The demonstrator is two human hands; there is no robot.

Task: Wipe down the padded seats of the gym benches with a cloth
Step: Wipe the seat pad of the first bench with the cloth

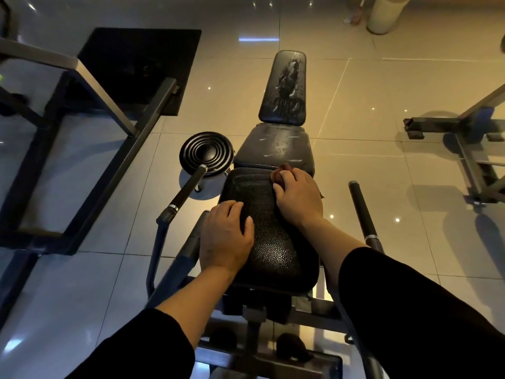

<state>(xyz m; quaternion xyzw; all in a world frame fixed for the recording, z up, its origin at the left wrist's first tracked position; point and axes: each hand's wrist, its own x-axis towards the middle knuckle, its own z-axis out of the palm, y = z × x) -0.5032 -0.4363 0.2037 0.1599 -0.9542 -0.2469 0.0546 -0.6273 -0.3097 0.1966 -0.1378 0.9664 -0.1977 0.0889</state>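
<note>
A: Head view, looking straight down the bench, and the right hand [299, 195] is at the far end of the near seat pad [270, 242], roughly one o'clock from the pad's middle.

B: It has the cloth [281, 173] bunched under it. The fingers are curled over the brown wad and pressing it onto the vinyl, right by the seam with the middle pad [276, 149].

A: And the left hand [225, 236]?

B: That one lies flat at about nine o'clock on the same pad, fingers straight and close together, with the thumb lying out toward the centre. I'd say it is there to brace the body and steady the seat while the other hand scrubs.

A: Which explains the lean, both black sleeves [410, 310] reaching forward over the frame.

B: Up at twelve o'clock the backrest [284, 88] shows heavy streaks and droplets, and the middle pad carries pale smears. Those look unwiped to me.

A: So early in this bench, by your reckoning?

B: I'd judge so. Starting at the near pad makes sense, working outward toward twelve.

A: Anything nearby?

B: A round ribbed stool [206, 151] at ten o'clock, just beside the bench, and a padded handle [188, 187] on that side.
</note>
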